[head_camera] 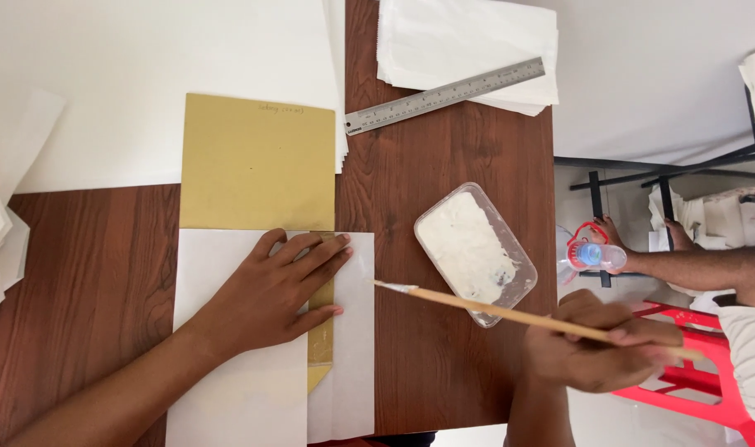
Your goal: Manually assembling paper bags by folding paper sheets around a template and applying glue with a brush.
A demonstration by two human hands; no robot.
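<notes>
Left hand [274,294] spread flat on white paper [237,389] – gold card [257,161] mostly hidden underneath. Right hand [596,343] grips brush [485,308], tip near paste tray [475,252], probably glue. Brown wooden table [443,364]; another person's arm cut off at right edge.

The left hand [274,290] presses folded white paper [253,389]; the right hand [596,343] holds a brush [493,309].

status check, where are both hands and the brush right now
Left hand flat on folded white paper over gold card. Right hand holds brush, tip beside paste tray. Path clear.
</notes>
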